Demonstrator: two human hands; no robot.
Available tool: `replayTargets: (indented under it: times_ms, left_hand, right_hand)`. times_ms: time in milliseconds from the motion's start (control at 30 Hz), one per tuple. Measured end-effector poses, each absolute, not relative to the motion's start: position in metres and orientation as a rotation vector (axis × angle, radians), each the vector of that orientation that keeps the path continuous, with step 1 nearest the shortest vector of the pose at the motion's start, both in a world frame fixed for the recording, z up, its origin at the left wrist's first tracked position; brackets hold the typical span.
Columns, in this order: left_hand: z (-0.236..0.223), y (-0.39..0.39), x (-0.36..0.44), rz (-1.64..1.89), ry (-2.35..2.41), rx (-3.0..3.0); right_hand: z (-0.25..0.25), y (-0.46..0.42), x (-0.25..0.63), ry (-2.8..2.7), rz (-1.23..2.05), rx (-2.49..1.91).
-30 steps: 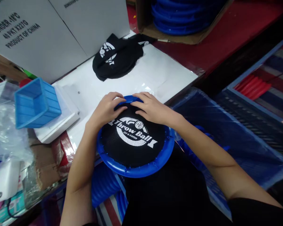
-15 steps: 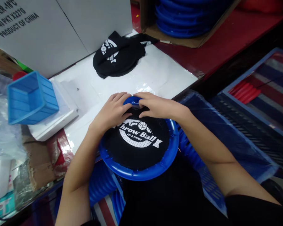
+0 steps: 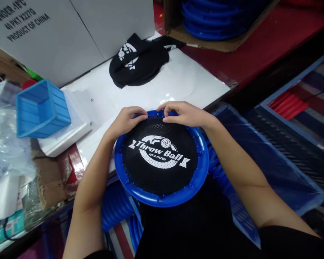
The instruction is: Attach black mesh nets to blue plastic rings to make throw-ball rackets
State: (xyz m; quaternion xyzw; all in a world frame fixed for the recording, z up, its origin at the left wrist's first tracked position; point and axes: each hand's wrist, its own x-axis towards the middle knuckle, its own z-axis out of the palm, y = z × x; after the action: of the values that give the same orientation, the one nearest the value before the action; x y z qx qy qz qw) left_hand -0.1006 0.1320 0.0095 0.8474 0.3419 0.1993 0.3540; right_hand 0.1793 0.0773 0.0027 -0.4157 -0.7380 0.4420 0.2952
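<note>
A round throw-ball disc rests against my front, overlapping the near edge of the table. It has a blue plastic ring [image 3: 175,200] and a black mesh sheet [image 3: 153,183] printed "Throw Ball". My left hand [image 3: 127,121] grips the far rim left of centre, thumb on the mesh edge and fingers over the ring. Just to its right, my right hand [image 3: 184,113] holds the same rim, its thumb and curled index finger close together at the mesh edge. A short stretch of blue rim with a small peg hole shows between the hands. Some fingertips are hidden behind the rim.
Loose black mesh sheets [image 3: 140,68] lie on the white tabletop [image 3: 199,75]. Left stand a blue bin [image 3: 43,111] and clear plastic bags [image 3: 8,140]. Behind are a white carton [image 3: 70,32] and a box of blue rings [image 3: 218,21]. Blue crates [image 3: 270,162] stand at right.
Both hands have opened a gap between them along the far rim, uncovering more ring and mesh edge. The mesh lies flatter there. The view has shifted slightly.
</note>
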Motion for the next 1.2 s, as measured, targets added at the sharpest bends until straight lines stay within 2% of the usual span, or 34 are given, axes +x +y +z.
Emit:
replayTargets:
  times_ms: [467, 900, 1200]
  left_hand:
    - [0.006, 0.139, -0.094, 0.488, 0.998, 2.072]
    - [0.021, 0.145, -0.075, 0.395, 0.833, 2.223]
    - [0.006, 0.146, -0.069, 0.466, 0.977, 2.154]
  right_hand:
    - [-0.010, 0.078, 0.169, -1.625, 1.216, -1.215]
    - [-0.010, 0.082, 0.166, -1.546, 1.290, -1.288]
    - [-0.012, 0.082, 0.164, -1.505, 1.254, -1.320]
